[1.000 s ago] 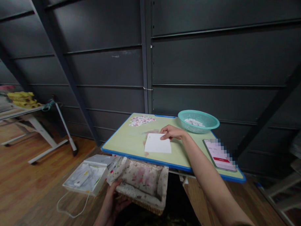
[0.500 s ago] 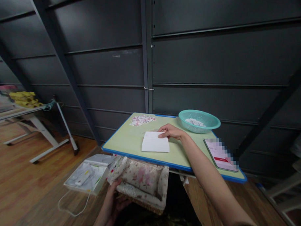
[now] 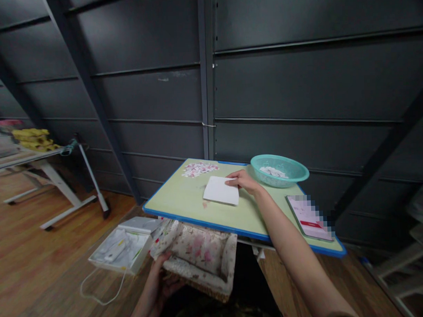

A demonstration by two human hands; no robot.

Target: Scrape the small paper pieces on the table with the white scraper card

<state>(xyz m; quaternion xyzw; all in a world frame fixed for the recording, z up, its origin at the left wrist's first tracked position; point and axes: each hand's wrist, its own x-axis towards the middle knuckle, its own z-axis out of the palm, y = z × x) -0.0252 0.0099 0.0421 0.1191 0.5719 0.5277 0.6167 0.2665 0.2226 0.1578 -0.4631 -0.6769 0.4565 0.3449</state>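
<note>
My right hand (image 3: 245,180) pinches the right edge of a white square card (image 3: 221,191) over the middle of the yellow-green tabletop (image 3: 174,197). Thumb above, fingers mostly behind it. Below the table's front edge, my left hand (image 3: 163,273) grips the left side of a cloth-lined wicker basket (image 3: 201,251) with a floral lining, tilted toward me. Beyond the card lies a heap of small white and pink paper pieces (image 3: 199,168). A small reddish mark shows on the tabletop just left of the card.
A turquoise plastic basket (image 3: 295,176) with white pieces stands at the back right. In front of it lies a tablet (image 3: 307,220). On the floor at left sits an open white box (image 3: 121,249) with a cable. A white-legged table (image 3: 56,178) stands farther left, before a dark panelled wall.
My right hand has shifted the white card slightly away from me and to the right, turning it a little. The left hand and wicker basket have stayed in place.
</note>
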